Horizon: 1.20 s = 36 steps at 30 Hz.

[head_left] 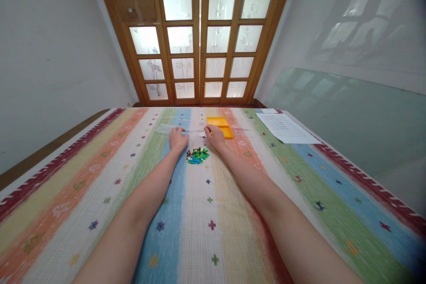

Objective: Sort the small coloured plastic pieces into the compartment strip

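On the striped cloth, a small pile of green, blue and dark red toy pieces (198,155) lies between my forearms. My left hand (179,139) rests just beyond it on the left, its fingers bent and apart with nothing visible in them. A clear plastic piece (164,129) lies flat beside those fingers. My right hand (216,136) is at the near left edge of a yellow box (218,121), covering part of it. Its thumb and fingers are pinched together; whatever they hold is too small to make out.
White printed sheets (282,128) lie toward the right far edge of the table. The striped tablecloth (213,199) covers the tabletop. Beyond stand wooden doors with glass panes (201,31), and a pale glass panel (333,115) leans along the right wall.
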Motion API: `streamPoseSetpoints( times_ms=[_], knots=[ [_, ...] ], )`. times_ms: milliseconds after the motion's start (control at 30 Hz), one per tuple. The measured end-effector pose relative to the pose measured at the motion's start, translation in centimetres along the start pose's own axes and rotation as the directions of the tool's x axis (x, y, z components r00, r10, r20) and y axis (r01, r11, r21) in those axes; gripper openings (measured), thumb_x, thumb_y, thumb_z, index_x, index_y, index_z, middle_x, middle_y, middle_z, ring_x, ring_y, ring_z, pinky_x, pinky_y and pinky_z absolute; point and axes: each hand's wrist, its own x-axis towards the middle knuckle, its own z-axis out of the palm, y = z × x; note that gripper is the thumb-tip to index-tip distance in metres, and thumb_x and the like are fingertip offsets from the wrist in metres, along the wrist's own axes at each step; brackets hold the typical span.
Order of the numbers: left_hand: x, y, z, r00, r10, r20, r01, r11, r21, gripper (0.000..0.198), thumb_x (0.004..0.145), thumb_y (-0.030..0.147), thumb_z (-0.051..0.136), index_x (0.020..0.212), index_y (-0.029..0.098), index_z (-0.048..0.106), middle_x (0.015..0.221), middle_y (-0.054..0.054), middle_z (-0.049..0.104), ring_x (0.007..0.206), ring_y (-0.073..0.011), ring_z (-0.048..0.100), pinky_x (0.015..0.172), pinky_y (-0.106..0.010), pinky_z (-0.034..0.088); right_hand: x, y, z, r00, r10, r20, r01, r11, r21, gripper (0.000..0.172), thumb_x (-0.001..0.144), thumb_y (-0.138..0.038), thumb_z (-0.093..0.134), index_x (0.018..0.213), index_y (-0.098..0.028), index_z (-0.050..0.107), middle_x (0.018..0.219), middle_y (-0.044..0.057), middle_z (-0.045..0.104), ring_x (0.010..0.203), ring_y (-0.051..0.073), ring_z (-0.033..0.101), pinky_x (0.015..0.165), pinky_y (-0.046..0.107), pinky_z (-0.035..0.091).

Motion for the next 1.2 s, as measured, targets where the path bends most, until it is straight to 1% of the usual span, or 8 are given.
streamPoseSetpoints(
  times_ms=[100,267,400,600,833,1000,1100,1200],
  knots=[
    [-0.1,0.2,-0.1,0.999,0.046,0.009,-0.046,0.999,0.007,0.027,0.084,0.021,0.061,0.107,0.024,0.075,0.123,-0.01,0.067,0.121,-0.0296,0.057,0.11,-0.041,0.042,0.2,0.4,0.1,1.0,0.024,-0.013,-0.026,0.992,-0.123,0.029,0.103,-0.028,0.049,0.094,-0.018,0.074,0.101,0.012,0.073,0.1,0.025,0.06,0.091,0.033,0.042],
    [-0.2,0.4,-0.5,0.991,0.129,0.023,-0.129,0.992,-0.008,0.022,0.083,0.02,0.064,0.1,0.026,0.076,0.116,-0.011,0.067,0.122,-0.0323,0.054,0.109,-0.045,0.041,0.3,1.1,0.3,0.998,0.069,0.013,-0.065,0.977,-0.204,0.025,0.101,-0.026,0.053,0.102,-0.018,0.076,0.107,0.013,0.072,0.104,0.026,0.059,0.093,0.034,0.042],
    [-0.4,0.6,-0.8,0.992,0.123,0.007,-0.123,0.992,0.014,0.019,0.086,0.022,0.065,0.1,0.027,0.076,0.113,-0.013,0.066,0.121,-0.0358,0.054,0.103,-0.049,0.044,0.2,1.0,0.4,0.994,0.089,0.062,-0.076,0.978,-0.194,0.024,0.1,-0.025,0.054,0.104,-0.019,0.077,0.108,0.014,0.071,0.106,0.027,0.059,0.094,0.036,0.043],
    [-0.1,0.6,-0.6,0.985,0.139,0.103,-0.138,0.99,-0.013,0.02,0.094,0.025,0.059,0.104,0.024,0.076,0.101,-0.01,0.071,0.104,-0.0278,0.063,0.099,-0.041,0.046,0.0,0.8,0.4,0.992,0.082,0.094,-0.066,0.985,-0.159,0.022,0.1,-0.025,0.056,0.102,-0.019,0.077,0.11,0.014,0.07,0.108,0.027,0.058,0.097,0.036,0.043],
    [0.1,0.3,0.1,0.965,0.216,0.146,-0.201,0.973,-0.113,0.024,0.094,0.025,0.058,0.11,0.02,0.075,0.105,-0.009,0.074,0.101,-0.0239,0.065,0.099,-0.037,0.049,-0.2,0.7,0.4,0.99,0.058,0.126,-0.041,0.99,-0.138,0.021,0.101,-0.025,0.056,0.103,-0.019,0.076,0.111,0.012,0.068,0.107,0.024,0.06,0.095,0.032,0.044],
    [0.0,0.5,0.3,0.947,0.278,0.161,-0.249,0.952,-0.176,0.022,0.094,0.023,0.058,0.106,0.021,0.077,0.107,-0.008,0.074,0.103,-0.024,0.065,0.102,-0.038,0.05,-0.4,0.4,0.2,0.99,0.039,0.134,-0.024,0.993,-0.116,0.019,0.1,-0.025,0.058,0.103,-0.019,0.075,0.111,0.01,0.068,0.108,0.023,0.06,0.095,0.031,0.045],
    [0.1,0.5,0.0,0.954,0.28,0.111,-0.256,0.948,-0.188,0.023,0.094,0.023,0.056,0.103,0.022,0.077,0.109,-0.008,0.074,0.107,-0.025,0.065,0.104,-0.04,0.048,-0.4,0.4,0.1,0.99,0.036,0.135,-0.022,0.995,-0.101,0.018,0.1,-0.025,0.058,0.104,-0.02,0.075,0.111,0.009,0.067,0.107,0.022,0.06,0.094,0.03,0.045],
    [0.5,0.3,-0.9,0.978,0.208,-0.002,-0.207,0.969,-0.133,0.025,0.095,0.023,0.052,0.102,0.021,0.076,0.112,-0.01,0.071,0.114,-0.0275,0.062,0.11,-0.043,0.045,-0.4,0.4,0.2,0.99,0.031,0.134,-0.02,0.996,-0.087,0.017,0.1,-0.026,0.059,0.104,-0.02,0.074,0.111,0.009,0.067,0.106,0.021,0.06,0.093,0.03,0.045]
  ],
)
